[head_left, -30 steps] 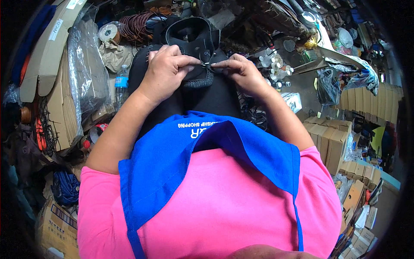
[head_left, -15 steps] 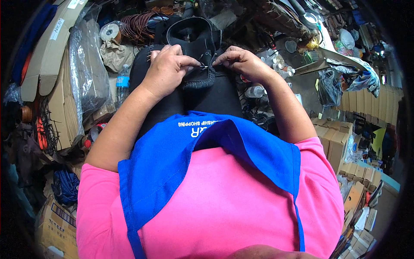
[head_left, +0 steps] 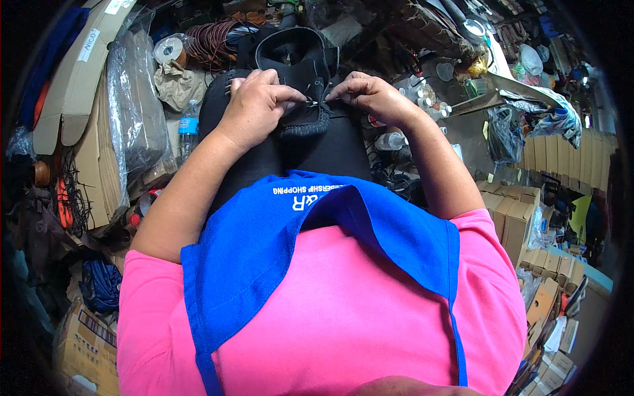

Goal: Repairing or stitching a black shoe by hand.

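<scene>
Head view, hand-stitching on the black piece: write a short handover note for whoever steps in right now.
Left hand: fingertips pinched on the black piece at the stitched seam, apparently on a needle or thread too fine to make out.
Right hand: pinching the same spot from the other side, fingertips nearly meeting the left's.
The piece rests on the lap above the blue apron.
Done: a stitched edge shows just below the fingers.
Left: how much seam remains cannot be told.
A water bottle stands to the left.
</scene>
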Available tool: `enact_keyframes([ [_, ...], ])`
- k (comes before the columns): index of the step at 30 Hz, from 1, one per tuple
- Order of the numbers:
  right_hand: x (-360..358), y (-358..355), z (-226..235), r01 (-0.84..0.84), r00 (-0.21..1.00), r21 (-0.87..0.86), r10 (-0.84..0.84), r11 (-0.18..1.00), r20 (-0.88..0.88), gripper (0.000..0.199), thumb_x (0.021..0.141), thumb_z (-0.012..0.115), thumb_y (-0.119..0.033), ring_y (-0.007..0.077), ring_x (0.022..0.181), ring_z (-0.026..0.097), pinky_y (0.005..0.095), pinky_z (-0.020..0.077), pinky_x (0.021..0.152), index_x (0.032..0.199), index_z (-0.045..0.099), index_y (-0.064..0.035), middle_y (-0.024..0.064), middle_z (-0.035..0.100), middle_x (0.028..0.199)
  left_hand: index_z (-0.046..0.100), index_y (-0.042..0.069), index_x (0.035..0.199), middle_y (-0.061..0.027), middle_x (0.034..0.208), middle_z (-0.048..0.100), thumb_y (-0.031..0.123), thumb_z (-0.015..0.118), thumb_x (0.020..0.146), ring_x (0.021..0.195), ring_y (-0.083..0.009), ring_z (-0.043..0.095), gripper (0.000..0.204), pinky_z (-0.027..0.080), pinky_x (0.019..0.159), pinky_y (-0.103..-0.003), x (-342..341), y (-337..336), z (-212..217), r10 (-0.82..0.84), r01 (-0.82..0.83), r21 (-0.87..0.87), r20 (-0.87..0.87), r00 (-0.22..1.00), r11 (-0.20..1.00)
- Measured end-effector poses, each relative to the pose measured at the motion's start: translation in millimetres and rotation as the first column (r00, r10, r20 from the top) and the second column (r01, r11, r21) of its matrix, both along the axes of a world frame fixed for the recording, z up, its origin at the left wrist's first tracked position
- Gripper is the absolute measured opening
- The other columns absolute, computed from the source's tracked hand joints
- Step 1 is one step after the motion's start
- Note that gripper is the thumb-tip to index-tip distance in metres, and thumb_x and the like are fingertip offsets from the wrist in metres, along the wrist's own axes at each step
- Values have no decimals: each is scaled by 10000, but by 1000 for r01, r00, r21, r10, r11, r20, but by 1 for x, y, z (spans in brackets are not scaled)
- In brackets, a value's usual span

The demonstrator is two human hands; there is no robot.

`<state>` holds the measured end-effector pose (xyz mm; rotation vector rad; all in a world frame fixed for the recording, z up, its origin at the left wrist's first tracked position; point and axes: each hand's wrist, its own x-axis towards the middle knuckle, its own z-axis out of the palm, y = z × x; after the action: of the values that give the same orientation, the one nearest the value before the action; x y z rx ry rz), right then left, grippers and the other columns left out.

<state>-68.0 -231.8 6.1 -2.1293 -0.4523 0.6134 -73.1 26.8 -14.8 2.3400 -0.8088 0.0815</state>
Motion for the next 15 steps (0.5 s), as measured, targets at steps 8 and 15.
enact_keyframes([
  [8,0,-1,-1,3,1000,13,-3,1000,-13,234,839,579,-35,156,949,525,269,402,877,1030,693,-106,28,564,926,716,249,923,-8,754,473,137,675,756,820,-196,492,205,334,760,-347,1,-1,-4,-2,2,-6,-1,1000,1000],
  [15,-1,0,-2,25,997,60,-21,998,-71,235,831,614,-53,121,854,490,248,398,807,1039,705,-116,-7,500,835,723,229,896,-10,727,527,157,690,737,829,-198,516,177,347,760,-348,3,-5,-3,-13,13,-11,-38,999,1000],
])
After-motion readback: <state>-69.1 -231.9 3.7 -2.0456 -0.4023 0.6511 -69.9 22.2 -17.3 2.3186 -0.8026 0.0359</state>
